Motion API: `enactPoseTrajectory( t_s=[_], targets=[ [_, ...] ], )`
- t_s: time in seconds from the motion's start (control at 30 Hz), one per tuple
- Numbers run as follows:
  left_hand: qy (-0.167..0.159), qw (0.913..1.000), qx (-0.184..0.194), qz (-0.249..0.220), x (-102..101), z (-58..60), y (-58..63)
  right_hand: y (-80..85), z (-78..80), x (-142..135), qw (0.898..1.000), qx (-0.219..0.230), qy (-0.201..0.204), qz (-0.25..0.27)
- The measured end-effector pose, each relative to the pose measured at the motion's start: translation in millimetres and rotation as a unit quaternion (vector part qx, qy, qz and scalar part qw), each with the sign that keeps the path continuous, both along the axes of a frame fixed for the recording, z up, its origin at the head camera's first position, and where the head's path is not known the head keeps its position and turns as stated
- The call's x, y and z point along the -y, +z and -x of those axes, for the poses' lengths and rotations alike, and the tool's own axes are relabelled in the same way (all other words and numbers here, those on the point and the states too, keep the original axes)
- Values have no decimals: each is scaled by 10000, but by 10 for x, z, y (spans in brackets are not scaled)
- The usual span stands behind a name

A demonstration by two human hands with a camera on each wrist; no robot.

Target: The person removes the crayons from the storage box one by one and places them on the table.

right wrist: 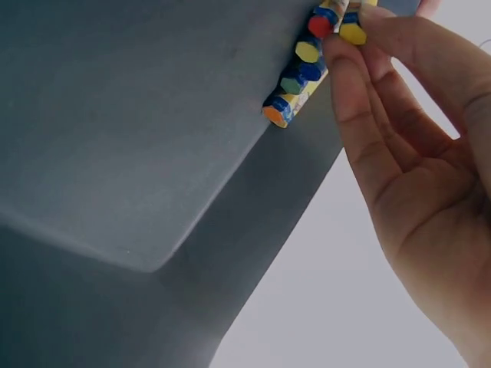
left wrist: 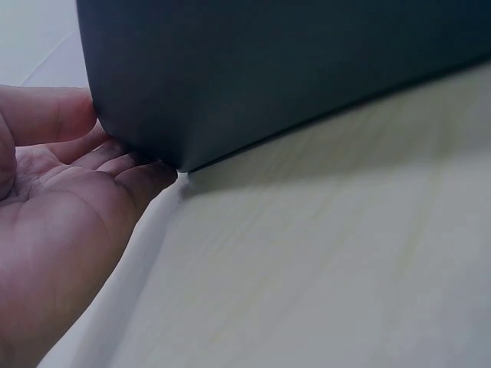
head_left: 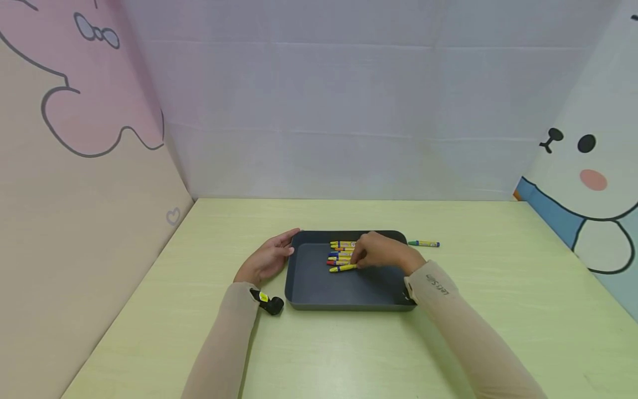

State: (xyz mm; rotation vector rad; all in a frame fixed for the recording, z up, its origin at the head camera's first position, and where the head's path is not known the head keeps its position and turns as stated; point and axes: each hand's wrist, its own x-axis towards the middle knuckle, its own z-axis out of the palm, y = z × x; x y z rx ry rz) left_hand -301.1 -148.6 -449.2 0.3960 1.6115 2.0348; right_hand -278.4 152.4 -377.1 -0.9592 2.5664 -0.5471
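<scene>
A yellow crayon is near the middle of the head view, inside a dark tray, pinched between the thumb and fingertips of the right hand. Just above it in the frame, a row of crayons, with red, blue and orange among them, lies side by side. At the left side of the tray, the left hand has its fingers loosely extended, touching the outer wall. A green crayon lies right of the tray on the pale counter. Cartoon-printed walls rise at upper left and right.
</scene>
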Motion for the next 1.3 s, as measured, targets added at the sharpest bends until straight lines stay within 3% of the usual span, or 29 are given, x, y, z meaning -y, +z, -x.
enactPoseTrajectory(
  t_s=[0.3, 0.57, 1.07, 1.3],
  targets=[
    [2, 10000, 15, -78, 4, -7, 5, 93, -18, -50, 9993, 103, -2, 363],
    [7, 9999, 31, -96, 4, -14, 6, 166, -10, -159, 9984, -92, 71, 553],
    [9, 10000, 0, 24, -6, -24, 23, 287, -41, -497, 9969, -112, -294, 716],
    [1, 10000, -32, 35, -18, -30, 17, 271, -35, -726, 9960, -234, -479, 723]
  ],
)
